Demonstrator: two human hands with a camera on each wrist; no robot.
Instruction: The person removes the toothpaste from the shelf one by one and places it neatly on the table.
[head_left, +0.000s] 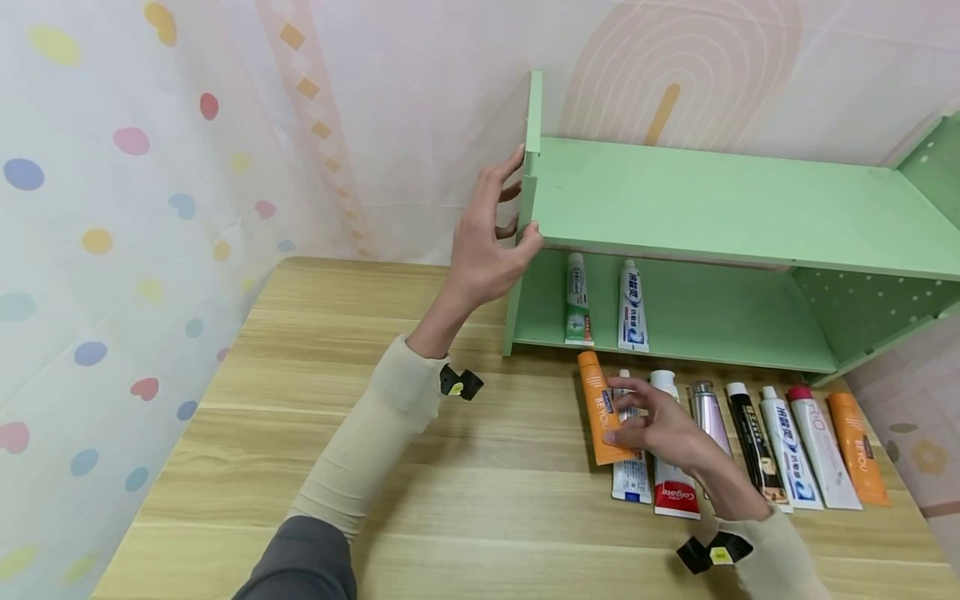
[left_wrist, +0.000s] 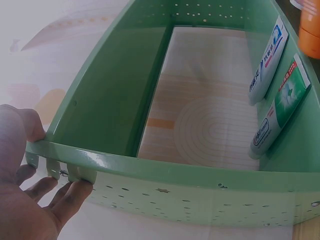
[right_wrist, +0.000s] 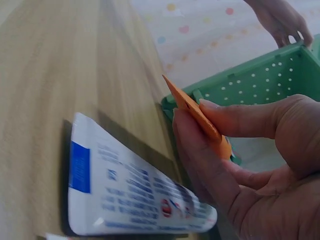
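Note:
My right hand (head_left: 663, 425) pinches an orange tube (head_left: 597, 408) between thumb and fingers, in front of the green shelf (head_left: 720, 204). In the right wrist view the tube (right_wrist: 196, 114) appears edge-on, gripped near its flat end. With my left hand (head_left: 487, 237) I hold the shelf's left side panel, thumb at the front edge; in the left wrist view the fingers (left_wrist: 75, 197) curl over that panel's rim. On the lower shelf board stand a green-and-white toothpaste tube (head_left: 577, 304) and a white-and-blue one (head_left: 632, 308). A white tube (right_wrist: 135, 187) lies just below my right hand.
Along the table (head_left: 450, 517) in front of the shelf lies a row of several tubes, among them a Colgate tube (head_left: 675, 492), a black one (head_left: 756, 442), a white one with a red cap (head_left: 825, 450) and another orange one (head_left: 858, 454). A patterned curtain (head_left: 420, 100) hangs behind.

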